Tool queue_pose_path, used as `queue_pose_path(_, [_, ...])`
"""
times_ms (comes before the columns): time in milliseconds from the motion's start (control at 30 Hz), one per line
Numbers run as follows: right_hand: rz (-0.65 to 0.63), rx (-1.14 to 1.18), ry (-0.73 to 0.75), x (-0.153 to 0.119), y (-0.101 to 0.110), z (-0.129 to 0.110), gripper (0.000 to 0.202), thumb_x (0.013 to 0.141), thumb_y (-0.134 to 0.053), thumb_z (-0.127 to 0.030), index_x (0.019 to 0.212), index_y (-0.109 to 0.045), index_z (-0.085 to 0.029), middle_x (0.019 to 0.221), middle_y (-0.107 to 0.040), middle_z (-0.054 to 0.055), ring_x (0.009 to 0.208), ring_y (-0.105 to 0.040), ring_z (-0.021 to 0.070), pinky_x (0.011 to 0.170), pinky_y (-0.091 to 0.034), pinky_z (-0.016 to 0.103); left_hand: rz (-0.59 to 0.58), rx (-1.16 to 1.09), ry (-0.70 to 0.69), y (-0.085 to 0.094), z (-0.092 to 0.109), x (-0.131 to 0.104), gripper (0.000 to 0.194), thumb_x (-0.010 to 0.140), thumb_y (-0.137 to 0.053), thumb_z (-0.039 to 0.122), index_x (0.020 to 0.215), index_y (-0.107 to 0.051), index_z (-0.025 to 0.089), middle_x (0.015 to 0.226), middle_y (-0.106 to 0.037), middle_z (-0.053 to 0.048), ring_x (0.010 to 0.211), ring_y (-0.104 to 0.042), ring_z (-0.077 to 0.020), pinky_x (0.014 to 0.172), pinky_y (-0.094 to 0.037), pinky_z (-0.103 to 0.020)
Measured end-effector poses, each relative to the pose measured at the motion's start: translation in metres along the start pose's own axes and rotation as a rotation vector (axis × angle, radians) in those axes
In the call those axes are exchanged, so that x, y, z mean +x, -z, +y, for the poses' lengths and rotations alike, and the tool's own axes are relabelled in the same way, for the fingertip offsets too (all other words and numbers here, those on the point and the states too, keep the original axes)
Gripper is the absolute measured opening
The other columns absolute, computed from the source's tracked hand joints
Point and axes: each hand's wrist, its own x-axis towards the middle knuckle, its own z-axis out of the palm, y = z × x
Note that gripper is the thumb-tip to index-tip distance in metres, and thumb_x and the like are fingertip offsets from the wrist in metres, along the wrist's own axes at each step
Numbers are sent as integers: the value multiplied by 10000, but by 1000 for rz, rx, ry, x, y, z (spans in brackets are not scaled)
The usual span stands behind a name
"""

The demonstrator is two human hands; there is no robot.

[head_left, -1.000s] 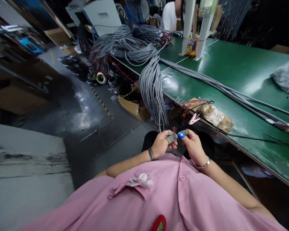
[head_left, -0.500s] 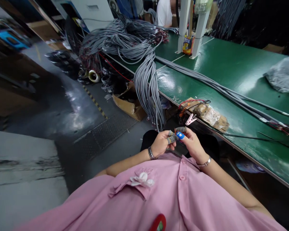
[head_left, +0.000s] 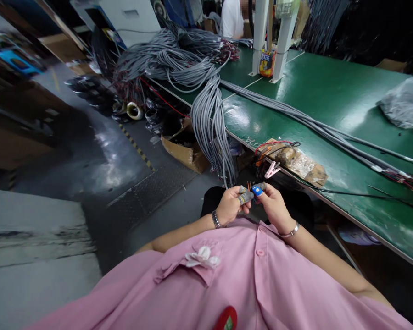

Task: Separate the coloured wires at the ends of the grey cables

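My left hand (head_left: 231, 204) and my right hand (head_left: 272, 204) meet in front of my pink shirt, fingertips pinched close together. Thin orange wires (head_left: 249, 185) poke up between them; where the wires run below the fingers is hidden. Grey finger covers are on the left thumb and index finger and on the right index finger, and a blue cover (head_left: 257, 190) wraps the right thumb. Just beyond the right hand, a pink clip (head_left: 272, 170) sits at the table edge beside a taped wooden block (head_left: 301, 165) with red and black wires on it.
A green table (head_left: 316, 96) stretches across the right. Bundled grey cables (head_left: 211, 119) hang over its edge, and more lie along it. Below stands an open cardboard box (head_left: 186, 153). A plastic bag (head_left: 406, 103) lies at far right. A person in white (head_left: 231, 20) is behind the table.
My fingertips have shifted slightly, and the orange wires now stick up more visibly between them. Both hands stay in nearly the same place, still closed.
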Motion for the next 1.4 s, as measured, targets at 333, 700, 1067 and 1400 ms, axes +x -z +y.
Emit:
queue_pose_path(333, [-135, 91, -100, -10, 13, -4, 333, 688, -788, -454, 829, -634, -194, 764, -600, -2, 664, -514, 124, 580, -436, 244, 64, -34, -89, 0, 1, 3, 328, 734, -730, 419, 670, -539, 160, 550, -612, 15, 379, -522, -71, 362, -261, -189])
queue_pose_path(700, [-35, 76, -52, -10, 10, -2, 314, 691, -772, -463, 744, -624, -191, 693, -573, -17, 608, -494, 118, 563, -434, 257, 60, -23, -90, -3, -3, 0, 330, 733, -729, 423, 673, -542, 158, 553, -609, 15, 389, -527, -71, 372, -272, -190])
queue_pose_path(1067, [-74, 127, -126, -12, 9, 7, 290, 712, -764, -437, 769, -621, -191, 678, -546, -32, 571, -469, 98, 551, -432, 241, 55, -67, -123, -2, -3, 0, 292, 750, -717, 379, 683, -538, 157, 548, -595, 22, 374, -506, -64, 356, -263, -184])
queue_pose_path(1400, [63, 421, -147, 4, 36, 15, 419, 825, -609, -593, 903, -699, -191, 805, -638, 20, 627, -541, 102, 604, -502, 237, -131, 0, 6, 6, 18, 4, 282, 708, -753, 349, 683, -562, 143, 507, -586, 24, 334, -456, -57, 323, -300, -167])
